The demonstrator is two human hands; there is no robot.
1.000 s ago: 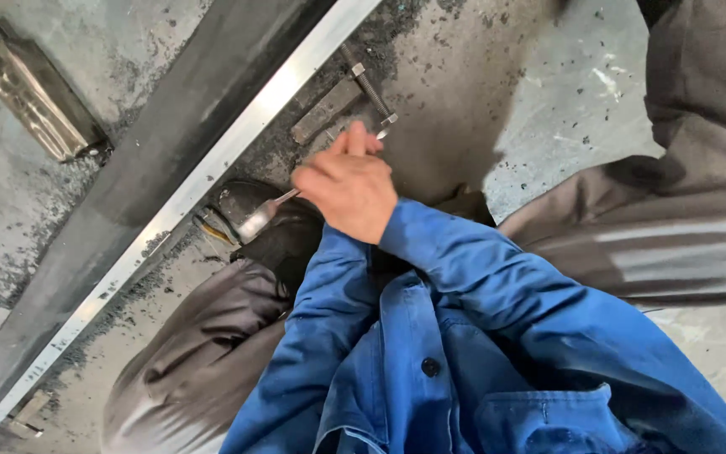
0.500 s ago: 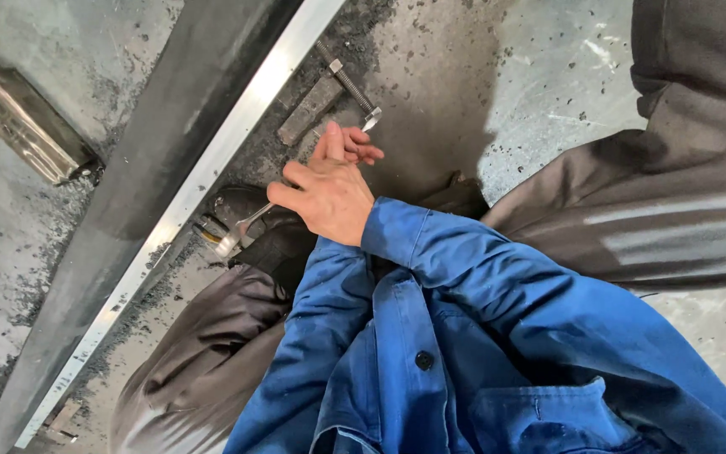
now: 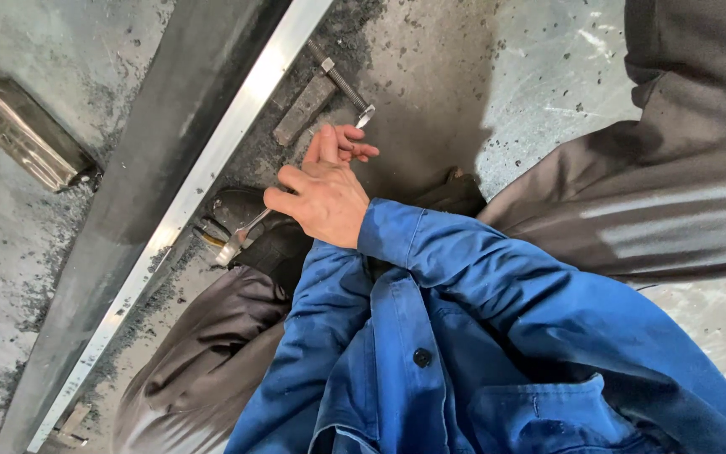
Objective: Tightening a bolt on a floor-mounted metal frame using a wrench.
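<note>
Reaching across the body, the right hand (image 3: pixel 325 197) pinches a thin metal tool (image 3: pixel 241 238), whose long axis slants down-left toward the aluminium bar (image 3: pixel 212 168) on the concrete floor (image 3: pixel 481 92). The tool is silvery, slim and partly hidden. The left hand is out of sight, so its state I cannot tell.

A single head-worn camera looks steeply down, close over the person's blue sleeves (image 3: pixel 497 286) and knees, onto the concrete floor (image 3: pixel 514 92), perhaps tilted slightly leftward.
</note>
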